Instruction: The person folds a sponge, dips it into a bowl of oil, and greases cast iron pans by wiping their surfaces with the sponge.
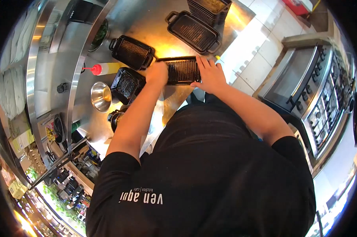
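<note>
A black ridged griddle pan lies before me on the steel counter, its ridges glossy. My right hand grips its right end, thumb on the near edge and fingers over the far side. At the left end, my left hand is closed in a fist over the pan; what it holds, if anything, is hidden. Just beyond that fist sits a smaller black cast-iron dish with looped handles. Another black rectangular dish, tilted, is to the left of my left wrist.
Farther back are a long handled griddle dish and a stack of black dishes. A red-capped squeeze bottle and a steel bowl stand at the left, under metal shelving. To the right is a stove on the tiled floor.
</note>
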Demonstrator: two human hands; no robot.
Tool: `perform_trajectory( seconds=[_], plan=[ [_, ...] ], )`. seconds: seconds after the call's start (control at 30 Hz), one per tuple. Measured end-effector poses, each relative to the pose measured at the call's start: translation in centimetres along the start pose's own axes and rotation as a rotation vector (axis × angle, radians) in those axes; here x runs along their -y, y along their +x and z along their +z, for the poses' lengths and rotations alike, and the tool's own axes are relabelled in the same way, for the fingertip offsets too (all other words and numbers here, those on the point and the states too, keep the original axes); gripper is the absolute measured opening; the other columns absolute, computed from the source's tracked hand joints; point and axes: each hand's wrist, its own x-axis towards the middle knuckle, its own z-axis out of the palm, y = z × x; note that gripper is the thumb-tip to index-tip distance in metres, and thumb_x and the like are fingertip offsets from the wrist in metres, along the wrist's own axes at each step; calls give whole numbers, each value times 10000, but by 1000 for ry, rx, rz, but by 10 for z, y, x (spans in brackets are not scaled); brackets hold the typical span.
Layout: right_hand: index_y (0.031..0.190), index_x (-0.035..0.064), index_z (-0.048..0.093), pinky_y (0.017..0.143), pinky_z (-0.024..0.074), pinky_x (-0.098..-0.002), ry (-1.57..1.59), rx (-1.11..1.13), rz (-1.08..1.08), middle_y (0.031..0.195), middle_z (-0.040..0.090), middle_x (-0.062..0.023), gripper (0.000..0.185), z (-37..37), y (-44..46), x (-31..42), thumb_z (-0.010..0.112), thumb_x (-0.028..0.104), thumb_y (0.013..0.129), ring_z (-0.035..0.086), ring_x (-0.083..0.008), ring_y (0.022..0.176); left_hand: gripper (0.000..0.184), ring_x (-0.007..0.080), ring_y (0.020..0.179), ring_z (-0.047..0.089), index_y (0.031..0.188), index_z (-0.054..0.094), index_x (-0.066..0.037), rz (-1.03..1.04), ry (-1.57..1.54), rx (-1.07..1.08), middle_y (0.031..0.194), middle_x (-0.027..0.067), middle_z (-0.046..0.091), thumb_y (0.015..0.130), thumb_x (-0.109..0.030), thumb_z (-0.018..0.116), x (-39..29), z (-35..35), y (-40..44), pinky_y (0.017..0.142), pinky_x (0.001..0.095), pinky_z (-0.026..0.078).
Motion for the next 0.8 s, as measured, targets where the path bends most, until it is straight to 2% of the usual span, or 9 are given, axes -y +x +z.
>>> perform_trajectory(
  seconds=[0.1, 0.2, 0.27, 0.3, 0.53, 0.6, 0.67, 0.77, 0.8],
  plan=[
    [1669, -10, 300, 1030, 456, -495, -37, 19, -8, 1542, 515, -128, 1274, -5, -1, 2, 850, 685, 754, 557, -310, 1305, 210, 450, 1060, 760, 1075, 805, -1, 49, -5, 37, 1109, 293, 765, 944, -130, 704, 7, 19, -12, 947, 518, 616],
    [1669, -11, 300, 1033, 454, -493, -40, 29, -28, 1533, 517, -124, 1268, -6, 1, 3, 839, 693, 763, 562, -307, 1292, 199, 446, 1061, 761, 1056, 801, 19, 202, 124, 155, 1098, 287, 769, 929, -100, 703, 14, 7, -12, 941, 508, 619],
    [1666, -13, 305, 1034, 453, -493, -47, 30, -28, 1523, 520, -121, 1262, -3, 3, 1, 834, 697, 767, 564, -305, 1285, 219, 412, 1051, 780, 1052, 814, 17, 120, 55, 0, 1102, 263, 785, 969, -96, 646, 3, -23, -14, 898, 498, 638],
    [1669, -20, 293, 1017, 450, -489, -55, 21, -37, 1502, 523, -129, 1257, -1, 3, 0, 816, 702, 784, 572, -313, 1261, 215, 394, 1035, 788, 1034, 819, 2, 115, 83, -97, 1102, 232, 795, 966, -93, 639, 11, -7, 3, 894, 485, 640],
    [1669, -34, 284, 1023, 433, -484, -56, 87, -36, 1405, 555, -163, 1229, -3, 5, 4, 782, 707, 824, 599, -312, 1233, 195, 372, 1004, 796, 1013, 825, -28, 140, 150, -146, 1082, 227, 798, 936, -86, 656, 0, 18, -21, 862, 473, 642],
    [1672, -36, 278, 1029, 428, -486, -71, 92, -35, 1400, 560, -166, 1223, -6, 5, 6, 777, 702, 835, 599, -309, 1237, 213, 361, 1032, 796, 1024, 829, -40, 47, 115, 7, 1095, 220, 801, 957, -114, 641, -4, 13, -23, 867, 472, 644],
    [1674, -38, 272, 1036, 422, -487, -87, 98, -32, 1395, 564, -170, 1216, -7, 4, 8, 773, 698, 845, 598, -305, 1240, 204, 373, 1027, 796, 1036, 829, -46, 45, 112, 9, 1098, 224, 800, 919, -147, 696, 2, 10, -20, 872, 476, 644],
    [1651, -64, 298, 1061, 426, -472, -106, 67, -37, 1383, 578, -158, 1228, -3, 6, 8, 812, 673, 814, 625, -292, 1232, 249, 392, 1023, 788, 1021, 830, -24, 95, 149, 176, 1071, 241, 794, 861, -194, 747, 20, -7, -11, 879, 485, 638],
    [1650, -70, 297, 1058, 428, -472, -98, 60, -43, 1391, 577, -165, 1230, -2, 7, 7, 810, 673, 815, 627, -294, 1226, 308, 396, 1051, 784, 1037, 826, -2, 103, 137, 255, 1081, 245, 794, 829, -229, 818, 31, -14, -2, 892, 485, 637]
  ],
)
